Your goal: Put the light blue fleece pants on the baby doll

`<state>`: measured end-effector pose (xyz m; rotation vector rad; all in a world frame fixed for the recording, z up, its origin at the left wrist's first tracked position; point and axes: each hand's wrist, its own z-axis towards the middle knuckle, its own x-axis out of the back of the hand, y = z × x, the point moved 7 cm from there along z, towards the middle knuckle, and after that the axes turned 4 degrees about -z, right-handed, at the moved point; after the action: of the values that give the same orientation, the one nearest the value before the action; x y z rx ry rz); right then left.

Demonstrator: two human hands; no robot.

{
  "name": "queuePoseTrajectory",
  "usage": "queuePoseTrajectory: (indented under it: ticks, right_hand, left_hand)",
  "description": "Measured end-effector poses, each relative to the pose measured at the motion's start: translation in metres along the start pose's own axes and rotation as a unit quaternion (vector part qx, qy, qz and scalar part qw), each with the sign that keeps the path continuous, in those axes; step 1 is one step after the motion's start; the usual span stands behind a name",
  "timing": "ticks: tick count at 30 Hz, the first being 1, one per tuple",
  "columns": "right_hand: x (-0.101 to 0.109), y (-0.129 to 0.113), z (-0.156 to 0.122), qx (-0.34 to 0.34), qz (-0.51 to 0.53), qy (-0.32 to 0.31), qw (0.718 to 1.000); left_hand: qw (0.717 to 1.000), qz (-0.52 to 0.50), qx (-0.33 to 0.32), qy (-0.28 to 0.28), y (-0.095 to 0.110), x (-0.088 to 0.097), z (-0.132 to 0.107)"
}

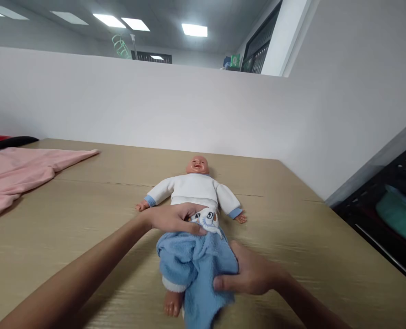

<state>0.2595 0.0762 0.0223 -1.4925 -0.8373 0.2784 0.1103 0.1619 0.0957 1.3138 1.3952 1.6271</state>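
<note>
A baby doll (198,165) lies on its back, head away from me, in a white top (196,188) with blue cuffs. Blue fleece trousers (184,256) cover its lower body; one bare foot shows below a white cuff, while the other trouser leg hangs flat and the second foot is hidden. At the doll's waist, my left hand (177,219) is closed on the trousers' top edge, beside a white patch with a cartoon face (208,217); its fingertips are partly hidden. My right hand (253,269) grips the loose trouser leg, thumb on top and fingers behind the cloth.
Pink cloth (24,169) lies on the left of the tan table (120,201), near a black and red object (11,140) at the edge. A white partition (148,105) rises behind. To the right stands a black rack (371,214) holding green fabric (400,217).
</note>
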Motion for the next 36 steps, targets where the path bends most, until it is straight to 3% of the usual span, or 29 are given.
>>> queuePoseTrajectory:
  ticks: [2,6,9,11,15,17,19,23,26,30,34,36]
  right_hand:
    - [0.000,-0.004,-0.001,0.013,0.037,-0.009,0.999]
    - [0.020,0.003,0.000,0.032,0.116,0.110,0.987]
    - [0.026,0.014,-0.002,-0.016,0.127,0.144,0.981]
    - [0.022,0.005,-0.004,-0.020,0.103,0.101,0.989]
    - [0.003,-0.030,-0.008,0.017,0.118,-0.058,0.991]
    - [0.002,-0.041,-0.009,0.039,0.113,-0.080,0.990]
    - [0.007,-0.041,-0.008,0.060,0.084,-0.048,0.993]
    - [0.026,-0.017,-0.007,0.043,0.069,0.062,0.995]
    - [0.029,-0.003,-0.009,0.014,0.075,0.075,0.994]
    - [0.022,-0.006,-0.010,-0.014,0.084,0.027,0.996]
    - [0.000,-0.024,-0.010,-0.004,0.192,-0.110,0.975]
    - [-0.007,-0.031,-0.009,0.015,0.206,-0.150,0.967]
  left_hand:
    - [1.000,-0.014,0.003,-0.009,-0.004,-0.003,0.003]
    - [0.998,-0.022,0.019,-0.054,-0.007,-0.014,0.004]
    - [0.995,-0.037,0.024,-0.090,-0.005,-0.023,0.001]
    - [0.995,-0.049,0.005,-0.092,-0.001,-0.025,-0.001]
    - [0.990,-0.074,-0.020,-0.118,0.003,-0.031,0.000]
    - [0.988,-0.070,-0.018,-0.138,0.004,-0.036,0.003]
    - [0.986,-0.059,-0.015,-0.153,0.007,-0.039,0.007]
    - [0.977,-0.085,0.019,-0.194,0.011,-0.047,0.008]
    - [0.975,-0.102,0.040,-0.196,0.003,-0.044,0.006]
    - [0.976,-0.105,0.013,-0.190,-0.016,-0.037,0.007]
    - [0.978,-0.121,-0.005,-0.170,-0.033,-0.033,0.012]
    - [0.979,-0.119,-0.012,-0.162,-0.038,-0.033,0.014]
